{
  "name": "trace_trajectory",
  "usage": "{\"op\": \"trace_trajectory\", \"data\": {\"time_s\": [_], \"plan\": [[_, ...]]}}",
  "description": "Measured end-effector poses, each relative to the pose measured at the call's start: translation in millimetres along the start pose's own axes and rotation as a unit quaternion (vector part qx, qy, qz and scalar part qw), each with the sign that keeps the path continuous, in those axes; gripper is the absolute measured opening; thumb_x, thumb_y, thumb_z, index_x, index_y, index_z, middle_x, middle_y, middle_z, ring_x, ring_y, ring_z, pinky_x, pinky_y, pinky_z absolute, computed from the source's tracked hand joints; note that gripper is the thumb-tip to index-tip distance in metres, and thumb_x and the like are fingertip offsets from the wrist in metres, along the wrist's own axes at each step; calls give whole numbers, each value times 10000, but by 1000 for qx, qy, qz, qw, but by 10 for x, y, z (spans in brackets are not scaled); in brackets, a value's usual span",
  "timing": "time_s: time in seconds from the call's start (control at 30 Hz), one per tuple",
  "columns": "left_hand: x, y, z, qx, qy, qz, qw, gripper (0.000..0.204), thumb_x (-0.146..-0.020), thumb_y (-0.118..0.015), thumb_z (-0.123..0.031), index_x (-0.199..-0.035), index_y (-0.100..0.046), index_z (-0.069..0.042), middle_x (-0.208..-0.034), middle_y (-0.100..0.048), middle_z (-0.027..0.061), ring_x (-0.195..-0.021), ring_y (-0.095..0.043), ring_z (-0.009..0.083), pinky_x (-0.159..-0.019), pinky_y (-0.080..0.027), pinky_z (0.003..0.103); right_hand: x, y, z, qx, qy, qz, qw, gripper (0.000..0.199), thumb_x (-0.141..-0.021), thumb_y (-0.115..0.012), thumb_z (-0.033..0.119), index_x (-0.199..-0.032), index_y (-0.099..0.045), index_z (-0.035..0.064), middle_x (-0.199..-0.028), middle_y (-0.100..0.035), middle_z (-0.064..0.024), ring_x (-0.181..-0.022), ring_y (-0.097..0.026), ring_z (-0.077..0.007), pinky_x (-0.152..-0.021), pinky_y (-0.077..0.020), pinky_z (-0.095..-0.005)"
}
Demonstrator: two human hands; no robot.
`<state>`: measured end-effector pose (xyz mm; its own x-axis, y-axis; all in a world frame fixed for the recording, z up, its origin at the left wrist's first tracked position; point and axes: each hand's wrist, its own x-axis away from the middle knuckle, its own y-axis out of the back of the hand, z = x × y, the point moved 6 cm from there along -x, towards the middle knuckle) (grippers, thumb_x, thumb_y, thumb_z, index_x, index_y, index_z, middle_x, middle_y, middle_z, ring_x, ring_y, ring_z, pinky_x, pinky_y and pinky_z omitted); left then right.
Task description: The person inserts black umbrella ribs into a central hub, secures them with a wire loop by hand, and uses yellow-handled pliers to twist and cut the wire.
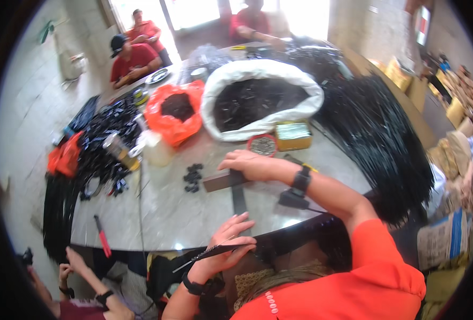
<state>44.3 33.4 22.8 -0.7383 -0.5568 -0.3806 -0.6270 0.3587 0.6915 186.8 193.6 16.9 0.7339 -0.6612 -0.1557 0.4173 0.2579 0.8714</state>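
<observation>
Around the white sack [262, 90] of dark pieces, the room shows pale walls and bright doorways behind, where three people in red shirts sit. Under the sack lies the grey stone counter [194, 210]. Right of the sack hangs a large black strap bundle [378, 138]; left of it, an orange bag [175, 114]; just in front, a yellow box [293, 135] and a small red dish [262, 145]. Nearer than the sack, the right hand [250, 164] presses flat on a brown block [223, 180] over a black strip [239, 200]; the left hand [227, 245] pinches a thin black strap [204, 256] at the counter's near edge.
</observation>
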Motion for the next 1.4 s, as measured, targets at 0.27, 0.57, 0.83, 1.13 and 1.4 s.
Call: {"op": "trace_trajectory", "data": {"time_s": [0.27, 0.57, 0.83, 1.13, 1.4], "plan": [[-32, 994, -1047, 138, -52, -49, 988, 170, -802, -747, 13, -969, -715, 0, -1182, -671, 184, -1152, -631, 361, -984, -500, 422, 357, 238, 695, -39, 15, 18, 999, 542, -733, -504, -148, -1215, -619, 72, -1109, -616, -155, -1057, -599, -324, -904, -480, -403], [375, 1169, -1053, 278, 36, -240, 929, 132, -873, -661, 45, -1004, -669, 31, -1026, -707, 225, -967, -701, 327, -877, -564, 417, 1222, -210, 1524, -213, -52, 301, 928, 405, -814, -517, -15, -1213, -583, 5, -984, -661, -193, -934, -634, -303, -837, -473, -412], [762, 474, -862, 379, 86, -349, 853, 133, -878, -682, 8, -1006, -651, 23, -1040, -697, 229, -946, -703, 324, -898, -554, 437, 1760, -247, 1638, -157, -101, 289, 939, 404, -813, -741, 284, -1081, -648, -3, -915, -670, -192, -871, -651, -334, -786, -490, -429], [624, -659, -739, 559, 211, -355, 719, 257, -961, -632, -128, -1148, -583, 41, -1153, -665, 234, -1036, -681, 292, -924, -538, 372, 2508, 240, 1364, 26, -237, 284, 929, 347, -793, -756, 320, -892, -683, -4, -798, -640, -228, -835, -638, -416, -725, -489, -466], [206, -1494, -1239, 450, 99, -65, 885, 201, -905, -661, -18, -1101, -661, 25, -1051, -706, 129, -959, -696, 216, -793, -556, 322, 3188, 1005, 1641, 225, -311, 299, 874, 262, -686, -804, 216, -818, -712, 9, -768, -644, -206, -811, -652, -379, -726, -504, -449]]}}
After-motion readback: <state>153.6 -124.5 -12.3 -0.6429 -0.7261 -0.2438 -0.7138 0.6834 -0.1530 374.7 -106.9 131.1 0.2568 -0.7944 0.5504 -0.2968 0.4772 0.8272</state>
